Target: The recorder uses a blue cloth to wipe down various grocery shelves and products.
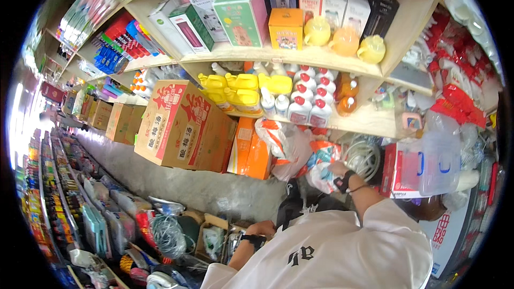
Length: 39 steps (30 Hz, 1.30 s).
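Note:
My right hand (338, 168), with a dark band on its wrist, reaches down onto a white, orange and blue plastic bag (320, 174) low in front of the shelf. Its fingers are blurred against the bag, so I cannot tell whether they grip it. Just left of that bag stands a fuller white and orange plastic bag (291, 148). A coil of pale hose or cable (363, 156) lies to the right. My left hand (263, 228), also with a dark wristband, is by my bent leg, its fingers partly hidden and nothing visible in it.
A large cardboard carton (186, 128) and orange boxes (251, 148) stand on the concrete floor (172, 186). Wooden shelves (277, 55) hold yellow jugs (245, 92), white bottles and boxed goods. To the right is a clear plastic bin (437, 164); behind my left arm, coiled clear tubing (168, 237).

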Each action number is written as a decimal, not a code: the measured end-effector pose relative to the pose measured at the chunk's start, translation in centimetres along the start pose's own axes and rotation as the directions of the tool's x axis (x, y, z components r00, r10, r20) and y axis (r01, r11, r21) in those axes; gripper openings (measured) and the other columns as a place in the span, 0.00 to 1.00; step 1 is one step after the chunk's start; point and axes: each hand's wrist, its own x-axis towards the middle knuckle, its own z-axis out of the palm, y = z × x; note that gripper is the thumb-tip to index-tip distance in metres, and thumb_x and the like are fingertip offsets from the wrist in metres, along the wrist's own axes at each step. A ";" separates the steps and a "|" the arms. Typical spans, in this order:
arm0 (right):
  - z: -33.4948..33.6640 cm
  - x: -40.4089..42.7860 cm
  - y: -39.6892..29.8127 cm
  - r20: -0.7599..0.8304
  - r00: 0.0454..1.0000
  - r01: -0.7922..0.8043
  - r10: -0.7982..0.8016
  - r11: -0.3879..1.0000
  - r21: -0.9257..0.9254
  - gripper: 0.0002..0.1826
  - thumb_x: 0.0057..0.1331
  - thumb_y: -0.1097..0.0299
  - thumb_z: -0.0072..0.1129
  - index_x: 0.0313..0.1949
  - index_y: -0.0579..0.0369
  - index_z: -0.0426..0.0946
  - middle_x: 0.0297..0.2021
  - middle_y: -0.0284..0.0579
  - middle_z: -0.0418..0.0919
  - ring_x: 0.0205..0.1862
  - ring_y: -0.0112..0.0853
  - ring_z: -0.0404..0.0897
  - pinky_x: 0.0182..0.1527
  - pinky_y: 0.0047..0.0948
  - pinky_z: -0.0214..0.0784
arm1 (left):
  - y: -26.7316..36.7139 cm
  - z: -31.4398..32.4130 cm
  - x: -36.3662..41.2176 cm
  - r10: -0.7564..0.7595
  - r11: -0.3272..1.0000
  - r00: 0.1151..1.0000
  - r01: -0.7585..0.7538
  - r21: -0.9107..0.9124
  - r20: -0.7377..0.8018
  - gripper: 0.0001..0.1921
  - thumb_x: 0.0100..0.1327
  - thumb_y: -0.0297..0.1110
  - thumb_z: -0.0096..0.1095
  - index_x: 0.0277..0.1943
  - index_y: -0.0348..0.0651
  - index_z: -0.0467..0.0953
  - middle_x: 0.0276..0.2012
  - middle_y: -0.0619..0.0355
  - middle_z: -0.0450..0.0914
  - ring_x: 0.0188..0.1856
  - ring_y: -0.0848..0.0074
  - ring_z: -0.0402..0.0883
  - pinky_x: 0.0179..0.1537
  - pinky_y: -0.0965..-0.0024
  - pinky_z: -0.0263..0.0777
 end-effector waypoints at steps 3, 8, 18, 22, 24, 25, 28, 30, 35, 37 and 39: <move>-9.1 1.9 -8.2 0.170 0.966 -0.259 0.195 0.731 0.632 0.14 0.63 0.62 0.55 0.30 0.61 0.81 0.28 0.51 0.81 0.31 0.37 0.79 0.38 0.36 0.70 | 0.8 0.6 -0.7 -0.136 0.987 0.991 0.135 -0.086 -0.014 0.22 0.41 0.41 0.66 0.37 0.32 0.83 0.30 0.48 0.85 0.31 0.65 0.82 0.33 0.62 0.72; -15.7 -3.2 -9.4 0.121 0.773 -0.370 0.622 0.288 0.883 0.12 0.65 0.66 0.58 0.40 0.63 0.82 0.33 0.39 0.84 0.34 0.25 0.77 0.39 0.28 0.70 | 2.0 0.1 -1.8 -0.142 0.989 0.987 0.144 0.025 -0.080 0.19 0.45 0.38 0.64 0.36 0.30 0.81 0.27 0.50 0.83 0.29 0.68 0.79 0.31 0.61 0.70; -25.4 -9.2 -16.7 0.110 0.757 0.018 0.644 -0.190 0.982 0.16 0.72 0.67 0.51 0.52 0.67 0.76 0.45 0.39 0.79 0.45 0.24 0.75 0.52 0.25 0.64 | -0.5 5.4 -5.6 -0.180 0.983 0.954 0.164 -0.083 -0.239 0.25 0.49 0.39 0.62 0.50 0.35 0.79 0.43 0.43 0.84 0.44 0.59 0.82 0.46 0.60 0.73; -23.0 -9.5 -16.6 0.073 0.801 0.105 0.594 -0.259 0.960 0.16 0.72 0.68 0.50 0.53 0.67 0.74 0.47 0.43 0.79 0.48 0.29 0.77 0.55 0.30 0.66 | 1.6 4.8 -6.9 -0.289 0.957 0.934 0.275 -0.093 -0.211 0.24 0.49 0.39 0.60 0.50 0.37 0.80 0.43 0.44 0.84 0.45 0.58 0.82 0.47 0.61 0.73; -23.7 -8.7 -17.7 0.038 0.833 0.179 0.552 -0.334 0.925 0.16 0.73 0.69 0.49 0.54 0.67 0.73 0.49 0.44 0.79 0.50 0.30 0.77 0.57 0.31 0.66 | 2.4 4.7 -7.1 -0.327 0.944 0.931 0.329 -0.015 -0.161 0.24 0.48 0.39 0.60 0.50 0.37 0.80 0.43 0.44 0.84 0.46 0.58 0.82 0.47 0.61 0.73; -23.8 -8.2 -18.2 0.006 0.836 0.184 0.549 -0.291 0.939 0.17 0.73 0.65 0.51 0.53 0.65 0.76 0.45 0.38 0.81 0.44 0.24 0.77 0.51 0.25 0.66 | 3.1 4.5 -7.6 -0.339 0.935 0.929 0.351 0.059 -0.148 0.23 0.48 0.39 0.61 0.49 0.39 0.80 0.44 0.46 0.84 0.46 0.58 0.82 0.46 0.61 0.74; -24.9 -6.3 -19.7 -0.036 0.880 0.177 0.473 -0.257 0.950 0.16 0.73 0.65 0.51 0.52 0.66 0.76 0.44 0.38 0.81 0.43 0.23 0.77 0.50 0.25 0.66 | 7.4 4.8 -11.4 -0.518 0.800 0.839 0.544 0.255 -0.163 0.22 0.47 0.40 0.64 0.48 0.49 0.83 0.48 0.53 0.83 0.51 0.62 0.81 0.47 0.60 0.75; -25.9 -4.0 -21.7 0.015 0.890 0.117 0.456 -0.261 0.958 0.15 0.73 0.66 0.50 0.49 0.65 0.77 0.42 0.37 0.81 0.41 0.23 0.76 0.48 0.24 0.66 | -1.7 8.9 -7.2 -0.507 0.816 0.853 0.522 0.249 -0.127 0.16 0.46 0.38 0.67 0.42 0.53 0.85 0.47 0.55 0.84 0.51 0.65 0.81 0.48 0.62 0.76; -27.0 2.0 -25.4 0.046 0.949 0.019 0.311 -0.204 0.979 0.13 0.72 0.66 0.51 0.45 0.64 0.79 0.39 0.35 0.80 0.38 0.21 0.75 0.45 0.23 0.65 | -5.7 12.4 -9.9 -0.434 0.857 0.857 0.488 0.166 -0.277 0.21 0.49 0.42 0.64 0.48 0.47 0.83 0.48 0.52 0.83 0.52 0.60 0.80 0.50 0.62 0.73; -26.8 5.1 -26.8 -0.010 0.977 0.010 0.215 -0.001 1.000 0.16 0.72 0.66 0.50 0.53 0.64 0.74 0.48 0.42 0.79 0.49 0.30 0.78 0.55 0.30 0.67 | -14.1 15.4 -7.9 -0.349 0.919 0.925 0.307 -0.247 -0.148 0.20 0.46 0.42 0.69 0.43 0.44 0.84 0.43 0.53 0.84 0.44 0.62 0.80 0.43 0.61 0.73; -26.8 8.9 -29.3 0.018 0.996 -0.015 0.089 -0.040 0.999 0.16 0.72 0.66 0.51 0.53 0.64 0.74 0.47 0.42 0.80 0.48 0.30 0.78 0.55 0.30 0.67 | -16.2 16.4 -8.7 -0.456 0.862 0.858 0.359 -0.358 -0.237 0.22 0.43 0.38 0.71 0.44 0.44 0.83 0.43 0.54 0.83 0.44 0.64 0.80 0.41 0.61 0.73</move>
